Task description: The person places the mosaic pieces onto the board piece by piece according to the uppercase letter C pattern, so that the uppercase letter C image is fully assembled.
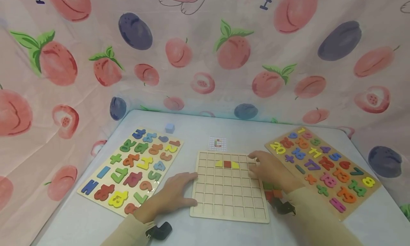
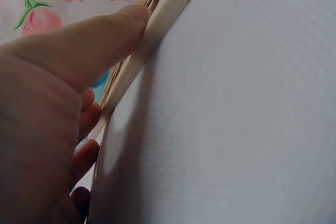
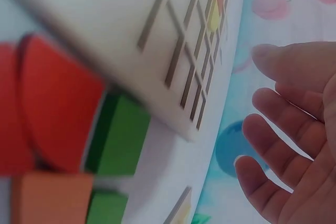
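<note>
A square wooden grid board [image 1: 224,199] lies in the middle of the table. In its upper rows a red square block [image 1: 227,164] sits between two yellow quarter-round blocks, a left one [image 1: 219,164] and a right one [image 1: 235,165]. My left hand [image 1: 173,192] rests at the board's left side, its thumb against the edge in the left wrist view. Over the upper right edge hovers my right hand [image 1: 269,167], fingers loosely bent and holding nothing. Beside the board's right edge, partly under that arm, are red blocks [image 3: 60,103], green blocks [image 3: 123,135] and an orange block [image 3: 52,198].
A small pattern card [image 1: 217,143] lies beyond the board. Number puzzle boards flank it, one at left [image 1: 105,176] and one at right [image 1: 320,198]. Near the back left stands a light blue cube [image 1: 169,128]. A fruit-print curtain [image 1: 198,29] hangs behind the table.
</note>
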Demonstrator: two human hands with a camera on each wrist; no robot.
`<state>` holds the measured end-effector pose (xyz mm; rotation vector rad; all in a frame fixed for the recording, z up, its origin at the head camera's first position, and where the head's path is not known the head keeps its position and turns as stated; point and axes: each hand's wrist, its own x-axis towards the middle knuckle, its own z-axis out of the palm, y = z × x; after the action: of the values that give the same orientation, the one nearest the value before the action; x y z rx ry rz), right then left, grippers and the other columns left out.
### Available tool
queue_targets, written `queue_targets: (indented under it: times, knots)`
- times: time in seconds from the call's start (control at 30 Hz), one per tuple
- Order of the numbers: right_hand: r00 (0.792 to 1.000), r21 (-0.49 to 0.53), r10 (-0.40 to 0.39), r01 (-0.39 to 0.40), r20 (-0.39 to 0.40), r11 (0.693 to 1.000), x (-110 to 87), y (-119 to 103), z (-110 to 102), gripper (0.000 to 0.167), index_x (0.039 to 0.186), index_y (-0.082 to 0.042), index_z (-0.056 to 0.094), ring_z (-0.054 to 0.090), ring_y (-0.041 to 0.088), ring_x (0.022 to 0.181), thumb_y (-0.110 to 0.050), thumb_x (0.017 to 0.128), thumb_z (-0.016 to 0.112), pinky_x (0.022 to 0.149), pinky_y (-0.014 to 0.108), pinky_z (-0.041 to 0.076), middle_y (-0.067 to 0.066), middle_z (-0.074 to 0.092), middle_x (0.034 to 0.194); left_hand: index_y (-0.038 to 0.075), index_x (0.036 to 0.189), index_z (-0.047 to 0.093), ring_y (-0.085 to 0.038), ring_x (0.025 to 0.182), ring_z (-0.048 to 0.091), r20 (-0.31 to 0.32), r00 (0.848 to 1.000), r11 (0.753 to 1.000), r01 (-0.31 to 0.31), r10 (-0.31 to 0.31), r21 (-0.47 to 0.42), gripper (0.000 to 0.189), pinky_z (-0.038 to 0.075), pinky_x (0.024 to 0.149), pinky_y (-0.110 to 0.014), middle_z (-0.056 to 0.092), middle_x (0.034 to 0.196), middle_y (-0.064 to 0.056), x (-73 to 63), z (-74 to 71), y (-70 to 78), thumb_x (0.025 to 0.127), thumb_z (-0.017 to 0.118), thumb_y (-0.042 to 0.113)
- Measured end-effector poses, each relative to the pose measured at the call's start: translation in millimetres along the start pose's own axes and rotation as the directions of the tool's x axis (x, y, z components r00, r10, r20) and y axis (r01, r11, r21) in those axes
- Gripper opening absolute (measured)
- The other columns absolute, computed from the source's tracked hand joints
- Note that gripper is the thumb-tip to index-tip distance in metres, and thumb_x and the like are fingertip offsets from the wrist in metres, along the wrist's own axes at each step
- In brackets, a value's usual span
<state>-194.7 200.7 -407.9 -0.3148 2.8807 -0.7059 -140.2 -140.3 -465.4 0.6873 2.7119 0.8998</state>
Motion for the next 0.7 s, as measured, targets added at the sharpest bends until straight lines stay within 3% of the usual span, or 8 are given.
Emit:
queue_targets:
  times: [0.4,0.57,0.7]
  knots:
    - [0.998,-0.009,0.068,-0.068,0.010,0.998,-21.3,22.5,-0.5,0.044,0.134,-0.005,0.060,0.057,0.038,0.118,-0.028,0.096,0.064,0.091,0.055,0.051,0.017,0.061,0.131,0.011,0.146,0.049,-0.036,0.138,0.040,-0.015,0.999,1.000,-0.030,0.030,0.002,0.079,0.028,0.112,-0.061,0.050,0.147,-0.011,0.4,0.8,-2.6,0.080,0.081,0.040]
    - [0.993,-0.024,0.118,-0.118,0.013,0.993,-27.9,30.1,2.3,0.046,0.133,-0.005,0.060,0.057,0.038,0.118,-0.026,0.093,0.066,0.092,0.056,0.051,0.016,0.062,0.130,0.012,0.147,0.048,-0.035,0.139,0.039,0.000,1.000,1.000,-0.009,0.009,-0.001,0.079,0.027,0.113,-0.060,0.050,0.148,-0.009,0.9,1.0,-1.8,0.081,0.080,0.041]
    - [0.994,-0.035,0.104,-0.104,0.017,0.994,-32.9,36.7,2.5,0.044,0.130,-0.003,0.062,0.058,0.037,0.116,-0.023,0.091,0.067,0.091,0.055,0.051,0.016,0.064,0.127,0.012,0.147,0.048,-0.035,0.140,0.038,0.006,1.000,1.000,0.004,-0.004,0.001,0.079,0.027,0.113,-0.059,0.049,0.148,-0.009,1.6,0.8,-1.5,0.081,0.081,0.041]
